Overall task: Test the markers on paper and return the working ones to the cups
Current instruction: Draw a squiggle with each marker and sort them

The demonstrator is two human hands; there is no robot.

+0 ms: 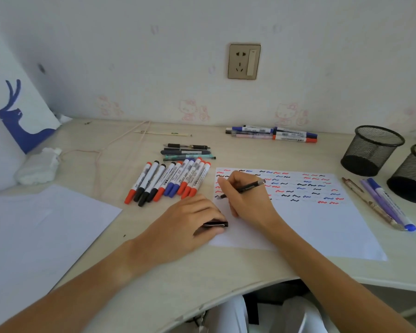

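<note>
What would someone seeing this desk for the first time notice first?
Probably the right hand at centre, pressing a black pen to the sheet of paper covered in red, blue and black squiggles. Next, the fan of capped markers just left of it, then two black mesh cups at the far right.

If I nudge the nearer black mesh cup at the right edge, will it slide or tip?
The nearer mesh cup looks empty and thin-walled, so probably light and likely to slide on the smooth desk. Its squat shape suggests it rarely tips.
</note>
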